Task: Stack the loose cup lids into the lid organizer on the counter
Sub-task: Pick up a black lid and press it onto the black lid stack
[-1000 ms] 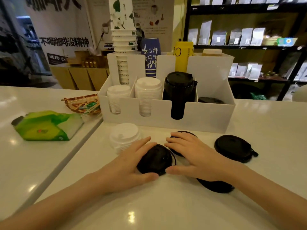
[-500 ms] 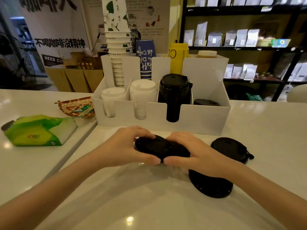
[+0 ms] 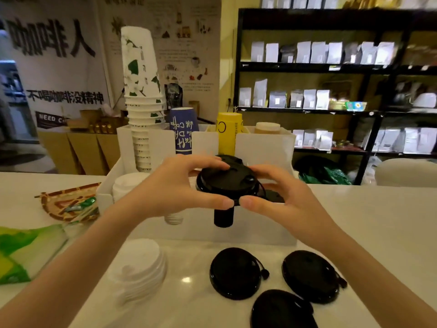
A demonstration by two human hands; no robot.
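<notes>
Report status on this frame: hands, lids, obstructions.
Left hand and right hand both gripping black lids above organizer. Three black lids, white lid stack loose on counter. Nothing blocking.

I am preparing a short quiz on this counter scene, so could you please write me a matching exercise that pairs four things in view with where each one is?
Things:
1. black lids in both hands
2. white lid stack
3. blue paper cup
4. green packet

Places:
A. on the counter at far left
B. upside down in the organizer's back row
C. raised over the organizer's black lid column
D. loose on the counter, left of three black lids

Pairs: 1-C, 2-D, 3-B, 4-A
</notes>
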